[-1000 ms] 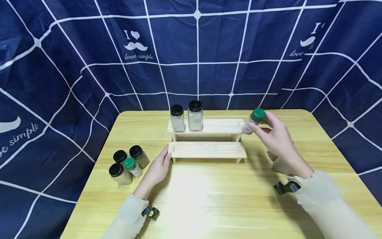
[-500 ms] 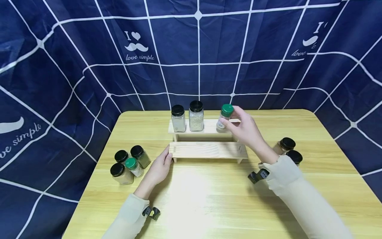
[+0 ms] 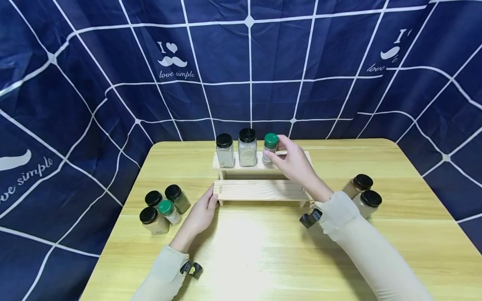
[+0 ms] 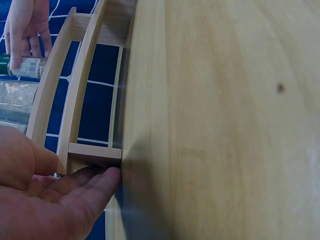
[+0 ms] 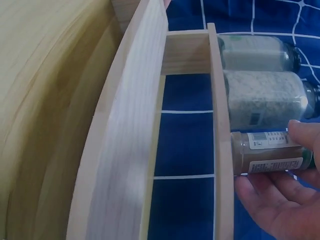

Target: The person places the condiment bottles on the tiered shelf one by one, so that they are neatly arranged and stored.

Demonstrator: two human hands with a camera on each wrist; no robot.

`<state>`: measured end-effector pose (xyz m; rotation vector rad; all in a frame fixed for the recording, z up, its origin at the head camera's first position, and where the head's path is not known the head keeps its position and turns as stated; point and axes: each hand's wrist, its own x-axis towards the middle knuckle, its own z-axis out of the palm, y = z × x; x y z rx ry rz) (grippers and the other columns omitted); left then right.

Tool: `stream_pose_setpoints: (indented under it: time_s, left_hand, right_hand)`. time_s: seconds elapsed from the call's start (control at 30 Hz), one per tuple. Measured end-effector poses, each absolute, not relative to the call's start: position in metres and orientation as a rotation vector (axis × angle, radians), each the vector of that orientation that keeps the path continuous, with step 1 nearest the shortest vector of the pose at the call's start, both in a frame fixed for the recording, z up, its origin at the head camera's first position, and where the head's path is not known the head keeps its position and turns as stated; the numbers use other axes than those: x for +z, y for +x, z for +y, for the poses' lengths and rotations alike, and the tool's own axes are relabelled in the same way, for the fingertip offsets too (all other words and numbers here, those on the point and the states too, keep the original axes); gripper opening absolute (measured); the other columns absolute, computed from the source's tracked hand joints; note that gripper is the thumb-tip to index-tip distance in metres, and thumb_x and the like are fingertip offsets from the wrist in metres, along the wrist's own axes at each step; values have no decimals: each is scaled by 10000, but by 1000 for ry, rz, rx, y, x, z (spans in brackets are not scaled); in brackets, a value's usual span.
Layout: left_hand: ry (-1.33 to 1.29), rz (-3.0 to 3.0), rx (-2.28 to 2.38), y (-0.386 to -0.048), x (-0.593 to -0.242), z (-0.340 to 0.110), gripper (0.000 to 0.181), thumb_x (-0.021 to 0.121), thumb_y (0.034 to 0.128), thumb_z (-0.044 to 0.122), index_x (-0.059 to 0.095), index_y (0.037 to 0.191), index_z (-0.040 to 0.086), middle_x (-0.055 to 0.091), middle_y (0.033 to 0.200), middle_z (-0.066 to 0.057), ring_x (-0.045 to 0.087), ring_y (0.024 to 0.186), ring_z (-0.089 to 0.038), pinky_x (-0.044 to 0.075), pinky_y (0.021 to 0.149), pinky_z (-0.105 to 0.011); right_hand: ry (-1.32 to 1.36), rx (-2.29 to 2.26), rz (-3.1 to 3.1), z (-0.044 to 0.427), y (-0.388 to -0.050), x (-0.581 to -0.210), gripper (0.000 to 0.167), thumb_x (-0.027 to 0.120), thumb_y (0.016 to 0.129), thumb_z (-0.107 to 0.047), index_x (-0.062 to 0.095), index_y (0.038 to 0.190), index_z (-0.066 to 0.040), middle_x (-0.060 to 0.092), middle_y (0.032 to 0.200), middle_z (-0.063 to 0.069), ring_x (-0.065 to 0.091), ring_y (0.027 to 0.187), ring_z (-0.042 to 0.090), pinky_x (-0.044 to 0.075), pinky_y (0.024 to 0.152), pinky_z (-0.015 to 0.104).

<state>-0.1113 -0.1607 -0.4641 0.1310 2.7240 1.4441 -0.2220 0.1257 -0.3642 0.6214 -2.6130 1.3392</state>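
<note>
Now the right hand point(image 3: 295, 165) is pinching a green-capped jar point(image 3: 271, 141) at the top shelf point(image 3: 260, 166)! The left hand point(image 3: 201, 211) is gripping the lower shelf point(image 3: 260, 190).

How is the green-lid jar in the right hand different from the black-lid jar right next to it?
The green-lid jar is slim and round; the black-lid jar is wider and squarish. The right hand holds the green-lid jar, while the black-lid jar stands without being held. Both are upright, see-through and have their lids on.
</note>
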Motion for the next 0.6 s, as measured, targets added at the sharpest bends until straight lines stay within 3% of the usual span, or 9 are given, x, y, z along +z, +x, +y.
stream_pose_setpoints:
  time_s: [0.2, 0.4, 0.6]
  left_hand:
    - [123, 2728, 1434, -112, -464, -161, 557, 368, 1160, 213, 240, 1659, 2, 341, 1687, -214, 347, 1555, -405, 298, 1305, -558]
    - [114, 2716, 1444, -111, -465, -160, 555, 374, 1158, 206, 243, 1658, 4, 339, 1688, -214, 340, 1559, -404, 293, 1306, -561]
    - [100, 2718, 1425, -110, -465, -161, 560, 373, 1159, 222, 242, 1659, 5, 331, 1692, -215, 332, 1561, -413, 287, 1305, -576]
  right_hand:
    - [633, 1347, -2623, 126, -223, -366, 387, 754, 994, -262, 603, 1316, -110, 744, 1102, 105, 731, 1103, 272, 664, 935, 437]
    - [620, 1407, -2629, 131, -220, -365, 508, 766, 982, -319, 573, 1411, -126, 726, 1214, 111, 720, 1162, 293, 642, 990, 461]
    - [596, 1432, -2597, 147, -210, -361, 599, 771, 981, -276, 523, 1485, -71, 684, 1340, 182, 680, 1235, 353, 609, 1025, 541]
